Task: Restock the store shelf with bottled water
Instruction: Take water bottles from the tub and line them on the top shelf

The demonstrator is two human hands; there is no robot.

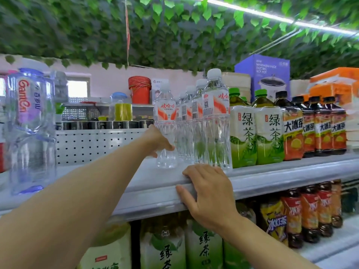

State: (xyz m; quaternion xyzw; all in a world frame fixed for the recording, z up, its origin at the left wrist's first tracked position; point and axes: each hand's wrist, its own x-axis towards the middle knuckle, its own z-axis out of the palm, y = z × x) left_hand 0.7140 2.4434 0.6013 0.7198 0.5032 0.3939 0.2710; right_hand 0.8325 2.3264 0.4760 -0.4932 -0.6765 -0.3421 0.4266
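On the shelf [272, 172]: water bottle [165, 129] left of the water bottle row [215, 123], tea bottles [254, 131] to its right, jug [29, 129] far left.

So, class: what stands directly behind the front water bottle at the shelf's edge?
Behind the front water bottle a row of matching water bottles recedes; mostly their caps and labels show. The front bottles cover how far back the row runs.
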